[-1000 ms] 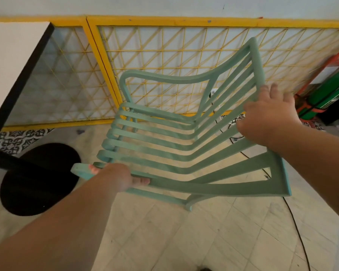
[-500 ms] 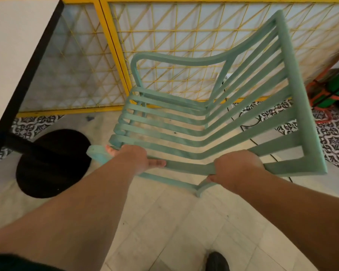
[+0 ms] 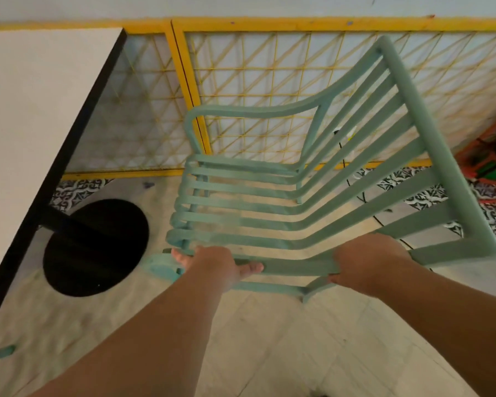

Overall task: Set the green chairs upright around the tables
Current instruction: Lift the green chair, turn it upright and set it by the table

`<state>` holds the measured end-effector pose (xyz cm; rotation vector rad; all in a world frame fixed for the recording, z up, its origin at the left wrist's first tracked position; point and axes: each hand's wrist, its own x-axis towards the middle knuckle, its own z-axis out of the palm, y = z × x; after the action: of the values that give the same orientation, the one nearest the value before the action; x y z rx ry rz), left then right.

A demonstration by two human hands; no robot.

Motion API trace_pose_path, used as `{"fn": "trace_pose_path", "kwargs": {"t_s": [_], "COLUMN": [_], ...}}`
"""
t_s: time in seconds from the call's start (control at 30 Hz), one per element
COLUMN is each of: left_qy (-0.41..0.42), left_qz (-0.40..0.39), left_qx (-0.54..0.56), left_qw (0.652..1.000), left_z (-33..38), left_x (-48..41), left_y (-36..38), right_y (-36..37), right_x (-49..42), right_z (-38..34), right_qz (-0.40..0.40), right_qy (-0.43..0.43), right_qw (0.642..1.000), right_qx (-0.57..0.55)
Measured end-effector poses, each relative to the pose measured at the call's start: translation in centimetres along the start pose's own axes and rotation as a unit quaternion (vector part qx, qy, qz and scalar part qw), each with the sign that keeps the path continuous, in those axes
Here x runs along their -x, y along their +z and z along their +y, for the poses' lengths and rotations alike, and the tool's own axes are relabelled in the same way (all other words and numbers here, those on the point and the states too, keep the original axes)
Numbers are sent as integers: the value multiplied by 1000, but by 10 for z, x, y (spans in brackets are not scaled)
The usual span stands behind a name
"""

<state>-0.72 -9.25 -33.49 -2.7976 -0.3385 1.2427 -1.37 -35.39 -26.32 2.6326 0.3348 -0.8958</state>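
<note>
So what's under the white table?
A black post runs down to a round black base on the tiled floor. The table top covers where the post joins it, so that part cannot be seen.

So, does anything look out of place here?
A black cable trails loose across the floor behind the green chair. The left hand and right hand grip its near rail; nothing looks damaged.

Illumination: soft, even, moderately bright, apparently entering through the mesh fence [image 3: 190, 90] ahead of the right hand [image 3: 368, 265]. Shadows faint. Slight motion blur on the green chair [image 3: 298, 267] above the left hand [image 3: 212, 266]. Edges bend, wide-angle.
</note>
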Motion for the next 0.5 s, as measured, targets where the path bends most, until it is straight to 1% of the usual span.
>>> {"fn": "trace_pose_path", "kwargs": {"t_s": [0.2, 0.37, 0.5], "left_qy": [-14, -21, -9], "left_qz": [-17, -36, -15], "left_qx": [21, 25, 34], "left_qw": [1000, 999, 999], "left_z": [5, 10, 14], "left_x": [6, 2, 1], "left_y": [5, 0, -2], "right_y": [-4, -8, -8], "right_x": [-12, -18, -23], "right_z": [10, 16, 19], "right_qz": [3, 12, 24], "right_qy": [-32, -36, -31], "right_qw": [999, 999, 999], "right_qx": [20, 22, 21]}}
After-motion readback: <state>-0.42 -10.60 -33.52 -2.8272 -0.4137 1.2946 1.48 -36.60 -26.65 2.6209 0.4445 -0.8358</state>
